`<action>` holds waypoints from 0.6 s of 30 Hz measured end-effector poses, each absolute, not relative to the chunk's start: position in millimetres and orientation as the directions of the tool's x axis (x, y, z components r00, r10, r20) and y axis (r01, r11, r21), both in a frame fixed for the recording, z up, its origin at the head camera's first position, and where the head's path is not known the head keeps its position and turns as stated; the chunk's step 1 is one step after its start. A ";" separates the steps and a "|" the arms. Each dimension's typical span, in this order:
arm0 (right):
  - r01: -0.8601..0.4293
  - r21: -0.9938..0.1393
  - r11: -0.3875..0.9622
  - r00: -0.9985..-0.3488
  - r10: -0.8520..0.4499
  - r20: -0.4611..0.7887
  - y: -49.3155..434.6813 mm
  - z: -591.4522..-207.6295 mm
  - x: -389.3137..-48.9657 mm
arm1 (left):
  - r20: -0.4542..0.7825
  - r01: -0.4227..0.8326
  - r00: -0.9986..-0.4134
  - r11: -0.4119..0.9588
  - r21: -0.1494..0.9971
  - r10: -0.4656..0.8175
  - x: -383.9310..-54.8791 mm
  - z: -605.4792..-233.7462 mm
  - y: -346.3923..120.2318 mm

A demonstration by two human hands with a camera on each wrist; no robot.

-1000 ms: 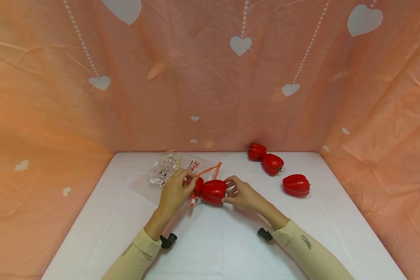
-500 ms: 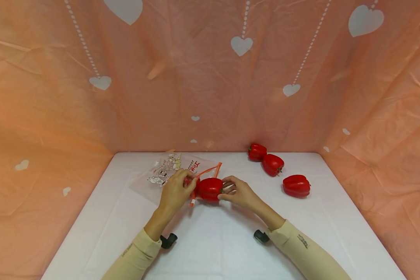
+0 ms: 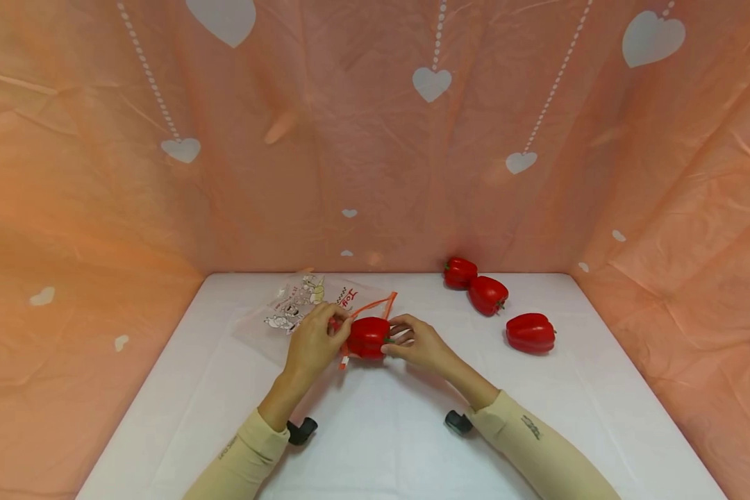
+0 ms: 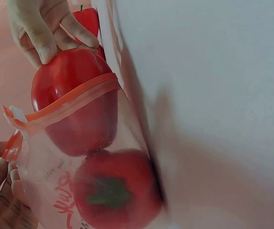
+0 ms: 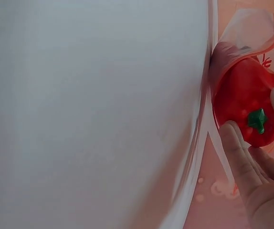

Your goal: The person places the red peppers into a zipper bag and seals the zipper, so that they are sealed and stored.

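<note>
In the head view, my left hand (image 3: 312, 340) pinches the orange-edged mouth of a clear printed zip bag (image 3: 296, 295) lying at the middle left of the table. My right hand (image 3: 423, 345) grips a red bell pepper (image 3: 369, 338) by its stem end, fingers and thumb spread around it. The left wrist view shows this pepper half inside, with the orange zip edge (image 4: 75, 99) across its middle. Another red bell pepper (image 4: 144, 176) with a green stem lies deeper in the bag. In the right wrist view, the held pepper's green stem (image 5: 257, 120) points out of the bag.
Three more red bell peppers, one at the back (image 3: 460, 273), one beside it (image 3: 488, 296) and one nearer (image 3: 530, 333), lie on the right of the white table (image 3: 375, 444). A peach curtain with white hearts (image 3: 431, 84) stands behind and at the sides.
My right hand has moved left, sliding the held bell pepper into the bag's mouth. The pepper inside has gone out of sight behind it in the head view. My left hand stays put.
</note>
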State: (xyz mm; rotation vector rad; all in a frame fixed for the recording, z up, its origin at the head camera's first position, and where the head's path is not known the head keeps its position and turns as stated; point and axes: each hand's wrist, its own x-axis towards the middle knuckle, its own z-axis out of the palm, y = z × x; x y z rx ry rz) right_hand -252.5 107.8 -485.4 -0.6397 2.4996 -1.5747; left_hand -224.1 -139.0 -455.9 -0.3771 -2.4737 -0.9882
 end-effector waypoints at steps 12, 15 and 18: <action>-0.264 -0.899 0.348 -0.903 -0.416 0.104 93.7 -483.6 -255.0 | 0.513 0.411 -0.854 0.707 0.575 0.079 -223.1 -455.2 -139.3; -0.253 -0.912 0.323 -0.904 -0.414 0.104 90.7 -486.4 -257.7 | 0.508 0.405 -0.858 0.708 0.579 0.076 -223.0 -454.5 -139.2; -0.238 -0.926 0.295 -0.906 -0.411 0.102 87.7 -487.8 -259.6 | 0.503 0.400 -0.861 0.709 0.581 0.073 -222.9 -453.4 -139.4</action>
